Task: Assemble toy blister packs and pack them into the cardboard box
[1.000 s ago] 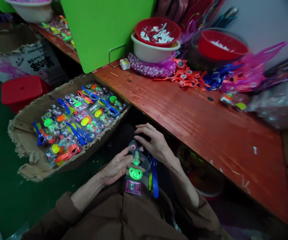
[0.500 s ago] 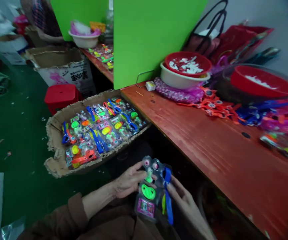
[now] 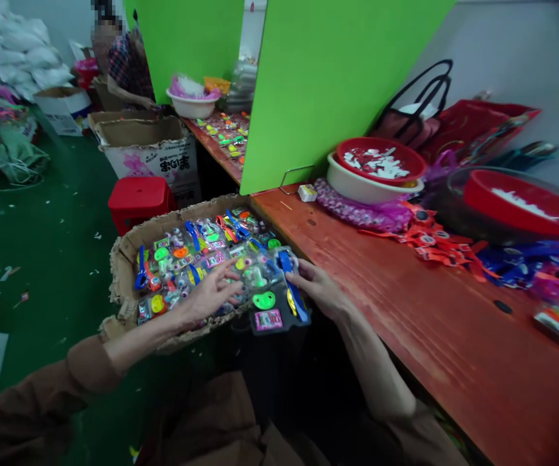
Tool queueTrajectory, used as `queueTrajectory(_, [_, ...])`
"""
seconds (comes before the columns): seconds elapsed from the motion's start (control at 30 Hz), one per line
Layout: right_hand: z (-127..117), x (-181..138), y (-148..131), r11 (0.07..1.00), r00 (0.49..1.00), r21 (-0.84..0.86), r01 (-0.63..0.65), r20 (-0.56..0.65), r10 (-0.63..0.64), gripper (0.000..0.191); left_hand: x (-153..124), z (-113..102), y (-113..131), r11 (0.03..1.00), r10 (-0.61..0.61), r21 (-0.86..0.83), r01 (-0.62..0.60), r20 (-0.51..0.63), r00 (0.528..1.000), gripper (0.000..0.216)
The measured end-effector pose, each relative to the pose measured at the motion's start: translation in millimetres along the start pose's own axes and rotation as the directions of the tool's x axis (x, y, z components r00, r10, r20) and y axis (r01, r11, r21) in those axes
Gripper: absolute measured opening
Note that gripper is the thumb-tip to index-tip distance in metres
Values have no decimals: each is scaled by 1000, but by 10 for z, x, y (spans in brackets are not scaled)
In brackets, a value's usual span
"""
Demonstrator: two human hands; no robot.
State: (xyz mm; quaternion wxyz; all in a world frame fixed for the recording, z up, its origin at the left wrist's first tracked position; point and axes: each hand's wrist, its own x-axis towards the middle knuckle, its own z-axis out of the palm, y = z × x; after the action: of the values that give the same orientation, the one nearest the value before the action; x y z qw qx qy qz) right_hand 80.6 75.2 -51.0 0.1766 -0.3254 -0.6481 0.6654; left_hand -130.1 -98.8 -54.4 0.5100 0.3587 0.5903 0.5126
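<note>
A clear blister pack of small toys, with a green oval piece, a pink card and a blue strap, hangs at the near right edge of a torn cardboard tray. My right hand grips the pack's right side by the blue strap. On the pack's left side, over the tray, my left hand touches it with fingers stretched out. The tray is full of several similar toy packs.
A red wooden bench runs along the right, carrying a white basin with a red bowl, another red bowl, orange and blue straps. Green dividers stand behind. A red stool, a cardboard box and a seated person are beyond.
Both hands carried the toy pack from my lap up and forward to the tray's edge. My view lifted, showing more of the room behind.
</note>
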Motion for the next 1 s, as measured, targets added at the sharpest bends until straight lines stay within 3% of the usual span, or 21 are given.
queueTrajectory(0.13, [90, 616, -21, 995, 998, -95, -16, 66, 22, 49, 190, -297, 136, 875, 274, 426, -230, -43, 961, 60])
queueTrajectory(0.2, [147, 830, 21, 988, 996, -147, -36, 78, 48, 45, 323, -360, 130, 757, 385, 559, -338, 37, 922, 58])
queueTrajectory(0.27, [208, 968, 68, 960, 997, -279, -28, 59, 46, 38, 492, -379, 57, 650, 418, 636, -416, 157, 895, 61])
queueTrajectory(0.33, [268, 1032, 98, 865, 1000, -501, -4, 7, 9, 29, 675, -369, -61, 580, 374, 684, -442, 257, 891, 67])
queueTrajectory(0.43, [352, 1021, 94, 624, 995, -781, 21, -44, -89, 21, 893, -330, -246, 502, 254, 759, -414, 328, 910, 79])
queueTrajectory(0.53, [422, 971, 79, 418, 984, -908, 13, -64, -169, 22, 985, -303, -377, 438, 205, 807, -395, 339, 918, 83])
queueTrajectory(0.6, [466, 954, 101, 345, 976, -939, -16, -89, -197, 28, 992, -298, -434, 390, 214, 830, -398, 339, 916, 82])
queueTrajectory(0.8, [542, 974, 211, 358, 983, -931, -74, -129, -132, 30, 1020, -308, -479, 195, 203, 915, -352, 314, 928, 78])
queueTrajectory(0.9, [434, 879, 142, 393, 976, -919, 14, -72, -203, 32, 1070, -318, -400, 96, 194, 933, -346, 324, 926, 71])
queueTrajectory(1.0, [236, 559, 6, 413, 949, -902, 126, -13, -316, 29, 1076, -322, -268, 27, 168, 937, -349, 340, 925, 66])
